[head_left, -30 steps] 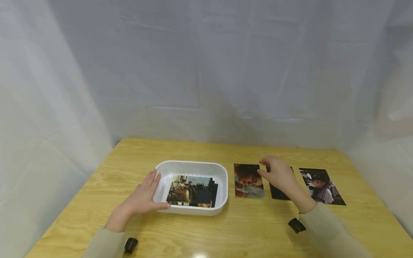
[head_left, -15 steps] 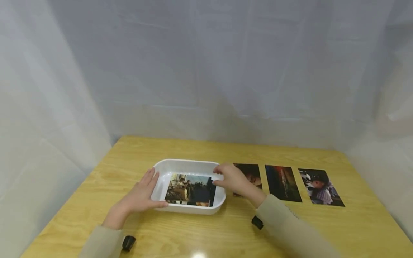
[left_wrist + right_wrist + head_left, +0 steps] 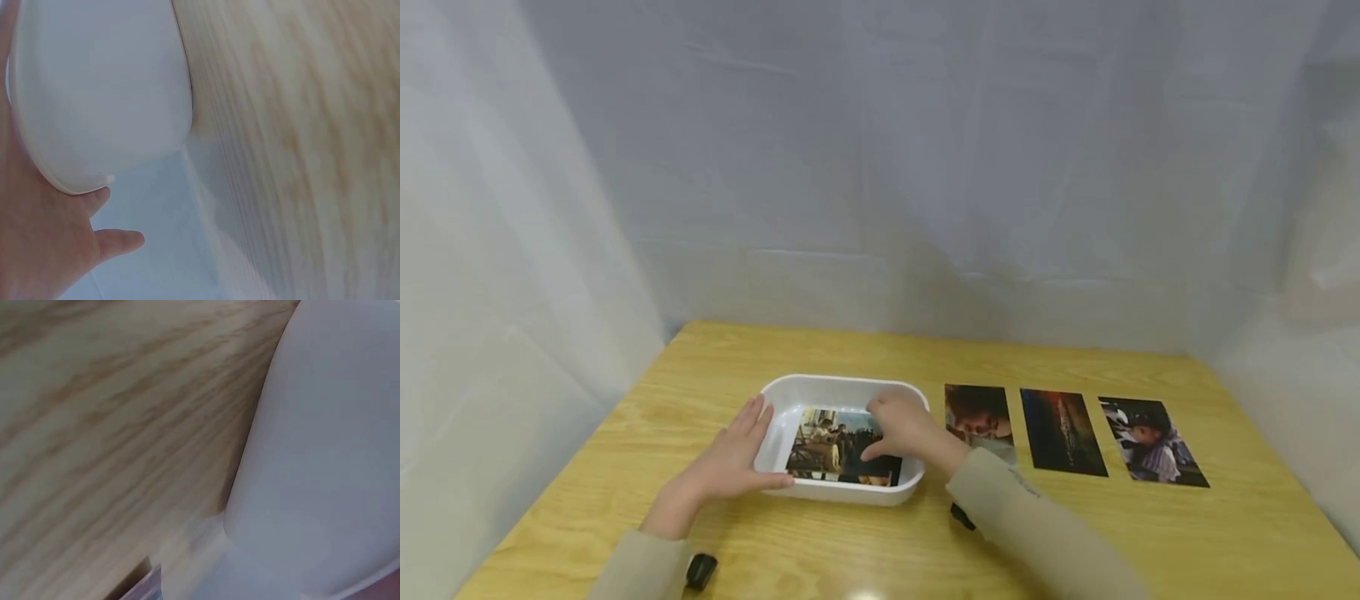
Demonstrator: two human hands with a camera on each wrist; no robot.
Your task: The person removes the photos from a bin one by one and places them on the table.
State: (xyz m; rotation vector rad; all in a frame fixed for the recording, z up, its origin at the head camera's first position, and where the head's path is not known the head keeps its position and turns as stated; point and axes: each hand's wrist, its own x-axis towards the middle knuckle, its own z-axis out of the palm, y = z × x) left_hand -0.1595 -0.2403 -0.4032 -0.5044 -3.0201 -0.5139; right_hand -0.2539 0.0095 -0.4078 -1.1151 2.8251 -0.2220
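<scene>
Left hand (image 3: 730, 458) spread against white tray (image 3: 850, 492); right hand (image 3: 910, 429) inside it, over photo stack (image 3: 820, 446), thumb and fingertips apart, grip unclear. Right of that hand: three photos (image 3: 1063, 432) on counter (image 3: 820, 554).

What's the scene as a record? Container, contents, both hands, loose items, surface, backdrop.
Container: white rounded-rectangular tray, upright
Contents: overlapping rectangular colour photo prints; count unclear
Left hand: at the tray's left end, thumb along the front rim
Right hand: inside the tray's right end, over the prints; grip unclear
Loose items: three separate rectangular prints in a row right of the tray: left print, middle print, right print
Surface: yellowish wood-grain table
Backdrop: pale grey hanging sheet
</scene>
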